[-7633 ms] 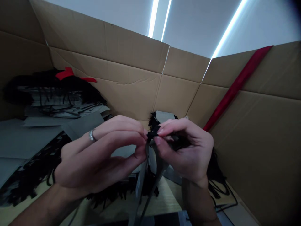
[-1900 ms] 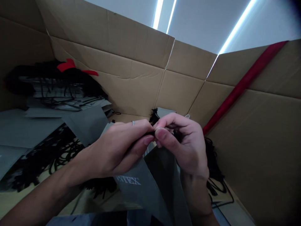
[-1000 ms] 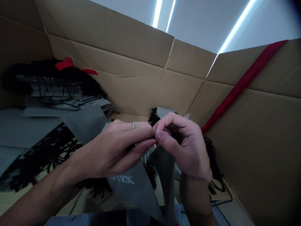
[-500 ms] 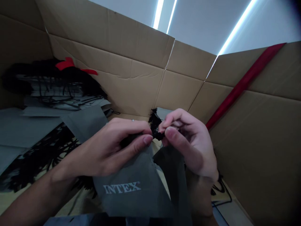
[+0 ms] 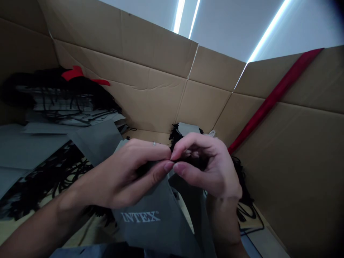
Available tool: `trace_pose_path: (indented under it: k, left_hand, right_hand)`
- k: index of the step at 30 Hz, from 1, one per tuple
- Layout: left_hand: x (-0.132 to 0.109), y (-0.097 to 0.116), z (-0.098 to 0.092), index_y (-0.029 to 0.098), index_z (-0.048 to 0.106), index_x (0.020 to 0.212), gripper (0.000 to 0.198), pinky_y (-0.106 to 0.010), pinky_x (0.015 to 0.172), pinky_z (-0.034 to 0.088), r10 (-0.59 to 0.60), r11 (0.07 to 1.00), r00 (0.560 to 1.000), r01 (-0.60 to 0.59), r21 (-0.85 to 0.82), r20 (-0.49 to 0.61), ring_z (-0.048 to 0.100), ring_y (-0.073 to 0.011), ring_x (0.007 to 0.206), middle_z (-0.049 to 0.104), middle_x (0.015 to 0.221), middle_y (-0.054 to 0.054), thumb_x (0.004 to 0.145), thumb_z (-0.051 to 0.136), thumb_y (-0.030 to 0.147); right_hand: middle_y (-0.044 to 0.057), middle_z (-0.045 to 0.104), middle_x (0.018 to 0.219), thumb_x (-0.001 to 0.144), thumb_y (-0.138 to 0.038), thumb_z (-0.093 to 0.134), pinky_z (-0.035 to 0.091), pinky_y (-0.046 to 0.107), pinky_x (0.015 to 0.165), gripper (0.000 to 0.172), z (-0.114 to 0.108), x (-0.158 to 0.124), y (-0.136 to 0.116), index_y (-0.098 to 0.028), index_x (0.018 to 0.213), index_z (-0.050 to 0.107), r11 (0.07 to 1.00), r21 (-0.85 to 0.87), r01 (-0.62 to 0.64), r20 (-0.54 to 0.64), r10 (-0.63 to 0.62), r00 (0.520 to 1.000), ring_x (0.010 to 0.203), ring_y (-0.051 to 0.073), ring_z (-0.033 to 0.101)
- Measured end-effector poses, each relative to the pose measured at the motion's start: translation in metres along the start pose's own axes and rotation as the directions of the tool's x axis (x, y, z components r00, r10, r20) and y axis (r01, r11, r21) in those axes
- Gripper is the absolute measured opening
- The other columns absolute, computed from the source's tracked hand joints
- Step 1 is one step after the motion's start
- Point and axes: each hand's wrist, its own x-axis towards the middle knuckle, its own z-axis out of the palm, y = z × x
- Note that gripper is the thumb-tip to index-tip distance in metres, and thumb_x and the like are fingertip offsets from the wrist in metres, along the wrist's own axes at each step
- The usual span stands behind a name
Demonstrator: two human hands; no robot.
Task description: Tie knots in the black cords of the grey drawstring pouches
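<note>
A grey pouch (image 5: pixel 158 234) printed "INTEX" in white hangs below my hands, its upper edge hidden behind my fingers. My left hand (image 5: pixel 129 175) pinches a black cord near the top of the pouch, thumb against forefinger. Tip to tip with it, my right hand (image 5: pixel 212 168) is closed in a pinch on the same cord. Only a tiny dark bit of the cord shows between the fingertips. To the right of the printed face a darker grey flap hangs down under my right hand.
At left stands a pile of grey pouches (image 5: pixel 67 104) with black cords and a red strip (image 5: pixel 73 73) on top. More grey pouches (image 5: pixel 188 128) with cords lie behind my hands. Cardboard walls (image 5: pixel 150 79) rise around; a red band (image 5: pixel 279 96) crosses the right one.
My right hand has moved left and slightly down, so its fingertips meet my left ones. The black bunched cord seen between them before is now mostly hidden.
</note>
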Motion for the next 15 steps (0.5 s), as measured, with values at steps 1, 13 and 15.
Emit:
trace_pose_path:
  k: [1,13,15]
  left_hand:
    - [0.000,0.000,0.000,0.023,0.053,0.084,0.036,-0.027,0.056,0.043,-0.008,1.000,1.000,0.008,-0.018,-0.006,0.057,-0.0111,0.059,0.070,0.074,0.002,0.119,0.059,0.019]
    - [-0.001,0.002,-0.003,0.021,0.078,0.092,0.031,-0.028,0.065,0.057,-0.037,0.962,0.999,0.046,-0.268,0.038,0.069,-0.0169,0.069,0.074,0.081,-0.001,0.118,0.061,0.018]
    - [-0.002,0.006,-0.001,0.021,0.080,0.095,0.029,-0.028,0.064,0.057,-0.057,0.967,0.998,0.059,-0.247,0.016,0.069,-0.0168,0.069,0.075,0.082,-0.001,0.117,0.061,0.017]
  right_hand:
    - [-0.001,0.086,0.092,0.083,-0.005,0.108,0.071,0.027,0.074,0.034,0.000,0.000,0.000,-0.024,0.104,0.089,1.000,0.019,-0.013,0.004,0.013,1.000,0.079,0.018,0.083]
    - [0.002,0.088,0.087,0.082,-0.023,0.115,0.070,0.031,0.069,0.031,0.003,-0.001,0.015,-0.024,0.101,0.091,0.948,0.307,-0.089,0.047,0.079,0.996,0.078,0.024,0.089]
    - [0.002,0.088,0.086,0.082,-0.024,0.115,0.070,0.031,0.070,0.031,0.004,-0.002,0.012,-0.025,0.101,0.091,0.947,0.312,-0.074,0.040,0.064,0.997,0.079,0.024,0.089]
